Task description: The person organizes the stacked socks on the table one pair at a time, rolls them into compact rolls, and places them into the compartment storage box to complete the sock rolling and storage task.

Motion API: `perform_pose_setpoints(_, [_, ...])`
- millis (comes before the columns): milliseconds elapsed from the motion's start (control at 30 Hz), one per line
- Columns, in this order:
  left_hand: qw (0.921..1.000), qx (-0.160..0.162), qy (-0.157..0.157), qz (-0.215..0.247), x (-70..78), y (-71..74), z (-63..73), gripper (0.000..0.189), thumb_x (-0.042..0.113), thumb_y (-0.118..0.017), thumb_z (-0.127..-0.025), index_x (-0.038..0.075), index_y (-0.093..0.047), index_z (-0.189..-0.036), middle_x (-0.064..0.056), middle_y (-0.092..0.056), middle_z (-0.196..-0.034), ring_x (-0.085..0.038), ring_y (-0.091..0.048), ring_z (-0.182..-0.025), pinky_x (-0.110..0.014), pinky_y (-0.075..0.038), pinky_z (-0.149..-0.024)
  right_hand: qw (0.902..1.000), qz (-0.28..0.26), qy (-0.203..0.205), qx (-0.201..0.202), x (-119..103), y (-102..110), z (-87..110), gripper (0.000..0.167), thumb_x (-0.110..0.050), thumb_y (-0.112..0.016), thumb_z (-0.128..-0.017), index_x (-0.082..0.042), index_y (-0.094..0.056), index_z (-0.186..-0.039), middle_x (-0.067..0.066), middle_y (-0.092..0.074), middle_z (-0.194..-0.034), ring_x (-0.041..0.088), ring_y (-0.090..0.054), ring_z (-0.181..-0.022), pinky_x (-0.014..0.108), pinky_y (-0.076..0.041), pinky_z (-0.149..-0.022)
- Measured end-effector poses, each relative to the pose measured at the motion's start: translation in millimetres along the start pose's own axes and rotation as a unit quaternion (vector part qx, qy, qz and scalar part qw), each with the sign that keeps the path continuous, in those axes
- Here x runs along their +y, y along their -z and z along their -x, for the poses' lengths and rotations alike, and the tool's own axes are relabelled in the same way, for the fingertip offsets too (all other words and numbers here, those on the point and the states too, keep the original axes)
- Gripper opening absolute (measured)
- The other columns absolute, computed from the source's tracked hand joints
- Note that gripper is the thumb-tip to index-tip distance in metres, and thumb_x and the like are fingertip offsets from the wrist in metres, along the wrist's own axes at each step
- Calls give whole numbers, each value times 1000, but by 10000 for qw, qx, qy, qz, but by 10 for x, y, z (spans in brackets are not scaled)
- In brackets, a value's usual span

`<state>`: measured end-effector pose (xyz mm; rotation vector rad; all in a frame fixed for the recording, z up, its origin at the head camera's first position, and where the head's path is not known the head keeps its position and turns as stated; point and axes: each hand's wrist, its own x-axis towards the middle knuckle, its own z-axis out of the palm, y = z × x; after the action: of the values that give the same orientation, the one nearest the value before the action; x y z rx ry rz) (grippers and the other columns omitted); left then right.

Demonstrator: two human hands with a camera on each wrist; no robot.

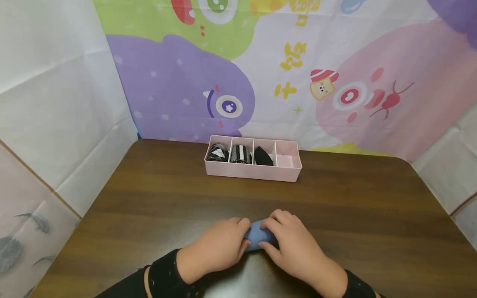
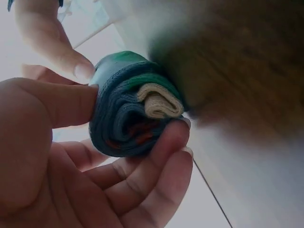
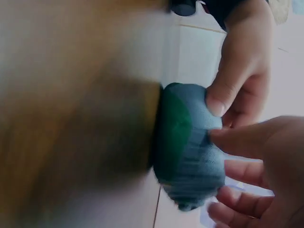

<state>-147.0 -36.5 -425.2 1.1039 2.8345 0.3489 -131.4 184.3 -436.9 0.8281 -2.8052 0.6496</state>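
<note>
A rolled-up blue sock (image 1: 257,236) lies between both hands near the front of the table. My left hand (image 1: 220,244) grips its left end, and my right hand (image 1: 294,244) holds the right end between thumb and fingers. The left wrist view shows the spiral end of the rolled sock (image 2: 118,109), with blue, green, cream and orange-red layers; left thumb and fingers curl round it. In the right wrist view, a green patch marks the side of the sock (image 3: 178,137), and its tapered end points down.
Toward the back of the brown table (image 1: 167,190) stands a pink divided box (image 1: 251,171). Its three left compartments hold a patterned black-and-white roll (image 1: 218,154), a striped roll (image 1: 241,155) and a black roll (image 1: 263,157). A cartoon-printed cloth (image 1: 283,124) hangs behind.
</note>
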Motion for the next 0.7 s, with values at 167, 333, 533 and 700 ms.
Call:
perform_pose_setpoints(167, [9998, 67, 162, 5, -38, 32, -63, 24, 32, -64, -103, 9, -61, -106, -2, -63, -89, -16, -64, -79, -36, -53, -68, 9994, 301, 71, 152, 21, 27, -54, 34, -28, -86, -85, -15, -75, -114, -10, -60, -94, 10, -53, -88, 38, -45, -83])
perform_pose_setpoints(333, [9995, 31, 297, 61, -41, 58, -73, 26, 31, -61, -104, 6, -66, -112, -5, -67, -98, -21, -67, -90, -41, -55, -78, 9997, -61, -196, -94, 21, 18, -83, 38, -24, -81, -90, -10, -71, -125, -18, -50, -68, 1, -46, -62, 35, -45, -77])
perform_pose_setpoints(533, [9995, 178, 267, 77, -37, 56, -49, 21, 27, -61, -101, 9, -71, -96, 0, -60, -85, -15, -59, -78, -37, -52, -72, 9954, -634, -697, -158, -15, -29, -64, 40, -16, -77, -93, -9, -67, -130, -18, -53, -71, -1, -48, -60, 24, -45, -57])
perform_pose_setpoints(700, [9967, -141, 386, 697, -35, 29, -19, 32, 36, -66, -100, 20, -59, -72, 7, -51, -69, -10, -49, -61, -31, -42, -57, 9870, -805, -1368, -243, -46, -69, -74, 39, -27, -74, -96, -9, -65, -130, -11, -62, -85, 3, -54, -68, 27, -48, -62])
